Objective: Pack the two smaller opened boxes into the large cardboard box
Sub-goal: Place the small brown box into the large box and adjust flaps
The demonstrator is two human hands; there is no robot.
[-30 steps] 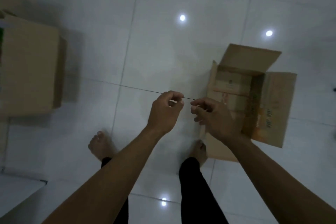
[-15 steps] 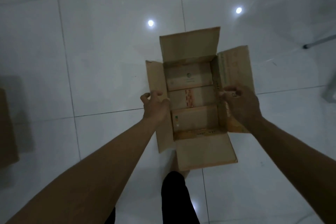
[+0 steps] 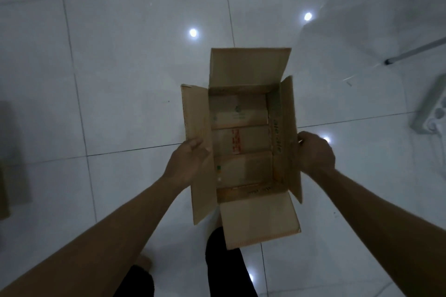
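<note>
An opened cardboard box (image 3: 241,142) is held between the two hands above the white tiled floor (image 3: 120,79), its four flaps spread outward. Its left flap is grasped by the left hand (image 3: 187,164), and its right flap is gripped at the outer edge by the right hand (image 3: 315,153). A second brown box (image 3: 4,176) is seen at the frame edge, well apart to the left of the left hand.

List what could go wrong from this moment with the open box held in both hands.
1. The left hand and right hand hold the box by its long side flaps only; a flap may bend or tear and the box may tip.
2. The near flap hangs over the leg and hides the feet, so it could catch in walking.
3. A white power strip and a pole lie on the floor to the right, a possible trip hazard.
</note>
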